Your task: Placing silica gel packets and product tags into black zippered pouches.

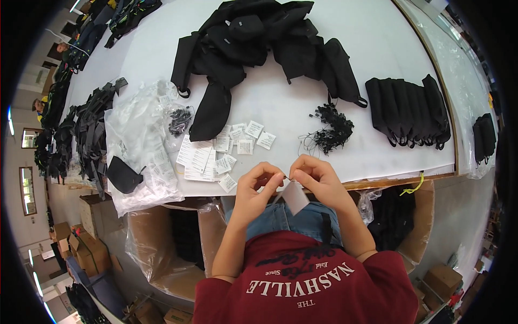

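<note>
The left hand (253, 186) and right hand (322, 181) are meeting at the near edge of the bench (383, 157), each grip pinching narrowly, thumb to forefinger, on a thin dark cord (288, 179). A white hang tag (296, 198) is hanging just below both grips. Printed white labels (202, 160) are lying beyond the left grip; tangled black tag strings (338, 133) are lying beyond the right. Black pouches (233, 47) are heaping up farther ahead.
</note>
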A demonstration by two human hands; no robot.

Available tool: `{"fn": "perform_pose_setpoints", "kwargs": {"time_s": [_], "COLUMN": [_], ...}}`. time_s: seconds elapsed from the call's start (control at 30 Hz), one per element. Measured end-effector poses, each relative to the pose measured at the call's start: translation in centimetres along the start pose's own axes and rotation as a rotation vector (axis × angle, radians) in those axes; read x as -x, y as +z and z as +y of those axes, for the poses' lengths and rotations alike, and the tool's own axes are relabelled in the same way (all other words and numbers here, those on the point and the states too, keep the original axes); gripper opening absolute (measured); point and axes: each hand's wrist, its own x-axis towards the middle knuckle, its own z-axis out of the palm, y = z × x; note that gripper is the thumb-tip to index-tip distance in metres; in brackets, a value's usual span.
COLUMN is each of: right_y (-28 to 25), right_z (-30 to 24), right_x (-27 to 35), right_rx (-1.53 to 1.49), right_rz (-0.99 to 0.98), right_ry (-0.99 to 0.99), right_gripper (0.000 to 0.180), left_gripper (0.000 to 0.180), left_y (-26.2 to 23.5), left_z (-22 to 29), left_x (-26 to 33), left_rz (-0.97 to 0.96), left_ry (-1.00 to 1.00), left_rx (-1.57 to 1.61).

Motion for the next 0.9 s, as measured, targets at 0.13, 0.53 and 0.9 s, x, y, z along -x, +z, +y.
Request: {"fn": "perform_pose_setpoints", "kwargs": {"time_s": [0.13,0.53,0.9], "right_y": [-0.9,-2.1,-3.8], "right_z": [0.2,-0.4,0.6], "right_x": [-0.3,2.1,2.1], "right_rx": [-0.179,-0.139,-0.081], "right_rz": [-0.060,0.108,0.165], "right_ry": [0.219,0.151,0.209], "right_gripper": [0.013,0.011,0.013], "left_gripper": [0.011,0.086,0.053], "left_y": [-0.7,-21.0,-14.9], "left_z": [-0.9,-3.4,0.6], "left_x": [-3.4,-30.5,-25.7], "left_rz": [0.103,1.041,0.581], "left_ry": [0.017,-0.252,0.040], "left_rx": [0.072,-0.177,0.290]}}
